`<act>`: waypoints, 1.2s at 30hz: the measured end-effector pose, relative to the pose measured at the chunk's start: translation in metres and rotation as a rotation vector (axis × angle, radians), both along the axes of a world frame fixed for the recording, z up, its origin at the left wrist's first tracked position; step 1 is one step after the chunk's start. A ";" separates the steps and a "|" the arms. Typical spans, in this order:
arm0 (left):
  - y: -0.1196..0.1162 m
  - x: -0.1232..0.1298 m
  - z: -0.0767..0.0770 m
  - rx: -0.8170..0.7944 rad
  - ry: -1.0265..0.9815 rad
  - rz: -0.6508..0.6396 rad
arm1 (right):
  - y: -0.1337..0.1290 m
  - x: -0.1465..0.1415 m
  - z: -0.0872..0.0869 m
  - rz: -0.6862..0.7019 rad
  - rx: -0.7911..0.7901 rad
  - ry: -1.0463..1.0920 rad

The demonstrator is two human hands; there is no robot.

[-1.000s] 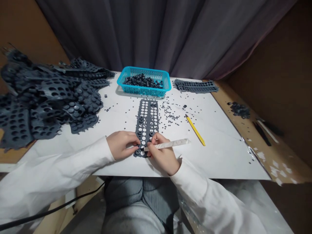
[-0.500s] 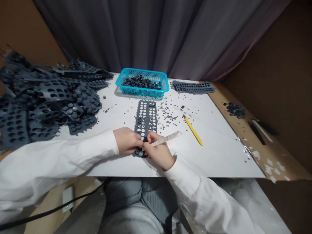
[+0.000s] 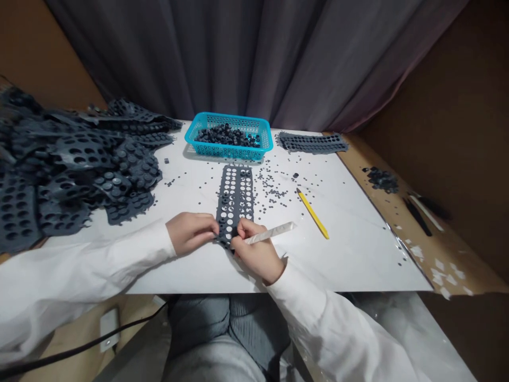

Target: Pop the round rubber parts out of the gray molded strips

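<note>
A dark grey rubber sheet with rows of round holes (image 3: 239, 193) lies lengthwise in front of me on the white tabletop. My left hand (image 3: 191, 233) is closed at the sheet's lower left edge, fingertips pinching its rim. My right hand (image 3: 260, 255) grips a slim, pale, pen-like tool (image 3: 276, 231), its shaft slanting up to the right. The tool's working end meets the lower part of the sheet, partly hidden by my fingers. White shows through many holes, while some nearer ones look dark.
Behind the sheet stands a blue basket (image 3: 190, 139) of small dark pieces. Piled perforated sheets (image 3: 79, 164) fill the left. A yellow craft knife or pencil-like tool (image 3: 313, 214) lies to the right, near scattered dark discs. Another sheet (image 3: 312, 142) rests at the back right.
My left hand has moved left, away from my right fingers, to the sheet's edge. The right hand stays nearly in place with the tool. The view has shifted slightly.
</note>
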State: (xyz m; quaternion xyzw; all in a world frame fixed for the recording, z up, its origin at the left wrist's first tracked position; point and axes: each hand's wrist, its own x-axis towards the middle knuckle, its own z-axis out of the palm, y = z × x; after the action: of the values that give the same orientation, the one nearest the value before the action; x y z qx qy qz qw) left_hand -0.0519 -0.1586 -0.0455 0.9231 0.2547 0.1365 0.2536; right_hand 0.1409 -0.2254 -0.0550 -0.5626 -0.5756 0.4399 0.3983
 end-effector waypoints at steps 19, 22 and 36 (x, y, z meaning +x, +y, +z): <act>-0.002 -0.005 0.004 -1.338 -0.378 0.442 | -0.002 0.003 -0.004 -0.001 0.005 0.037; -0.004 -0.005 0.003 -1.345 -0.377 0.443 | -0.003 0.003 -0.005 0.004 0.005 0.052; -0.019 0.009 0.016 -0.279 -0.085 0.221 | -0.007 0.005 -0.008 -0.002 0.007 0.176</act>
State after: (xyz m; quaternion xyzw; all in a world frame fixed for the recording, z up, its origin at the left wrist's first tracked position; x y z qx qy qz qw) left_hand -0.0432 -0.1775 -0.0299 0.8389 0.3599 0.1658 0.3732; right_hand 0.1456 -0.2320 -0.0626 -0.5208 -0.5393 0.4854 0.4497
